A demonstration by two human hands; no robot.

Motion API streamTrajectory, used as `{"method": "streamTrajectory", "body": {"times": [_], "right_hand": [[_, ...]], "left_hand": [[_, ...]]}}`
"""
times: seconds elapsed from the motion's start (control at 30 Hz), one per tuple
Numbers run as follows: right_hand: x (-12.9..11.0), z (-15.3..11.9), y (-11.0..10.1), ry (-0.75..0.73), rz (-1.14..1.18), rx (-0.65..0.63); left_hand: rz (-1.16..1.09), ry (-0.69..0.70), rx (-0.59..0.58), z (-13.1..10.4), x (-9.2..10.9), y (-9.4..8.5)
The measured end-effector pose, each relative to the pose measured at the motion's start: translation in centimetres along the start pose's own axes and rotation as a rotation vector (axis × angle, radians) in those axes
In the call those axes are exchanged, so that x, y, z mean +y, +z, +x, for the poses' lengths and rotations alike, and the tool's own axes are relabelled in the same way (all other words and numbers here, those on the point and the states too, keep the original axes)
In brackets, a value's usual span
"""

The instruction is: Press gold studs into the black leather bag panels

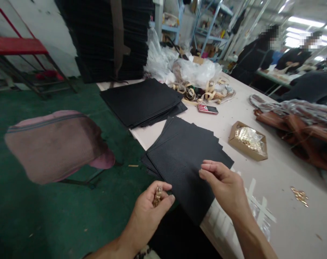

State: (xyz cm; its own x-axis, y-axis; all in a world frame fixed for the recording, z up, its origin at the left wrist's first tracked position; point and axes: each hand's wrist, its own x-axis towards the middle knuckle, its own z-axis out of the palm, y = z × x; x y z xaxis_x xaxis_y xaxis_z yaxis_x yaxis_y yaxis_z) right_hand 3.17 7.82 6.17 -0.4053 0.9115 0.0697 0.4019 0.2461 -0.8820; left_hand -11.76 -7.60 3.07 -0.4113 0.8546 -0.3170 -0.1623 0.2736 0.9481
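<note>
Left hand [148,210] nearest, off the near-left edge of the fanned black sheets [186,144]; fingers curled loosely, thumb apart, cupping small gold-coloured pieces [157,196]. Right hand [225,185] above the sheets' right side, thumb and fingertips nearly meeting; cannot tell whether anything is pinched. Right of the sheets, on the table [276,172]: loose gold fittings [300,196], and a cardboard box [245,151] holding more. Risks, my judgement: tilting the cupped palm could spill pieces floorward; sheets overhang the table edge, so a brushing forearm might drag them askew.

2 forearms [252,230] reach forward; left fingers [163,186] curl inward, right fingers [213,166] bend toward a pinch.
</note>
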Motion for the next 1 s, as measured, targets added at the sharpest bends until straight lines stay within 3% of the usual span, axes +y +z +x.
{"method": "streamTrajectory", "body": {"times": [0.1,0.2,0.3,0.4,0.63,0.8,1.0], "right_hand": [[0.9,2.4,1.2,0.088,0.048,-0.153],[0.9,3.2,1.9,0.019,-0.135,-0.159],[0.2,2.7,1.5,-0.094,-0.325,-0.151],[-0.5,1.2,0.5,-0.085,-0.382,-0.231],[0.1,-1.3,-0.8,0.139,-0.195,-0.329],[0.7,0.6,-0.3,0.361,0.118,-0.368],[0.1,2.3,0.1,0.409,0.119,-0.462]], "left_hand": [[-0.087,-0.053,0.075,0.4,-0.5,-0.3],[-0.142,-0.085,0.119,0.7,-0.6,0.0],[-0.187,-0.101,0.147,0.6,-0.5,0.2],[-0.226,-0.107,0.131,0.2,-0.1,0.5],[-0.427,-0.126,0.043,0.4,1.3,2.6],[-0.475,-0.221,-0.038,1.0,2.3,3.5],[-0.415,-0.290,-0.123,2.1,3.3,3.4]]}}
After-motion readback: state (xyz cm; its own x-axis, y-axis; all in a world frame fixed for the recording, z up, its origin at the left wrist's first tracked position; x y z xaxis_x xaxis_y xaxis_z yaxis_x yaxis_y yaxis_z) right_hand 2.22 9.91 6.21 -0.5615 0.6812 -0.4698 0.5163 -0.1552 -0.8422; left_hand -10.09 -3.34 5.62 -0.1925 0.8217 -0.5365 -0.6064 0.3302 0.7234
